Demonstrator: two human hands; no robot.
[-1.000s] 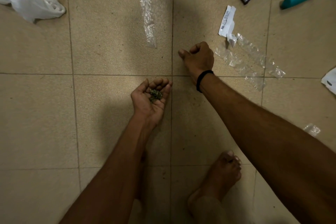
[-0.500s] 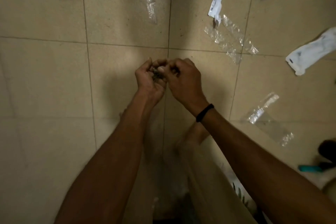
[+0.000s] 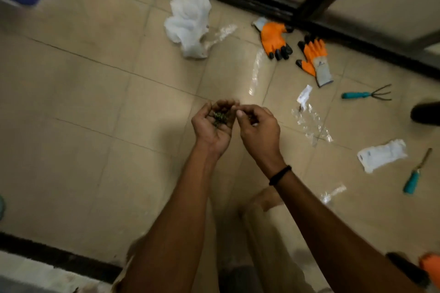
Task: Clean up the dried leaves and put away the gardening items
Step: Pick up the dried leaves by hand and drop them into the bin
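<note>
Here, dried leaves (image 3: 219, 118) lie cupped in the left hand (image 3: 212, 127).

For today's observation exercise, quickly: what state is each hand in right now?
Left hand: cupped palm-up, holding dried leaves.
Right hand: closed, fingers curled beside the left; nothing visible in its grip.

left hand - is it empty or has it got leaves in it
Not empty. The left hand is cupped palm up, fingers curled, with a small dark clump of dried leaves lying in the palm.
</note>
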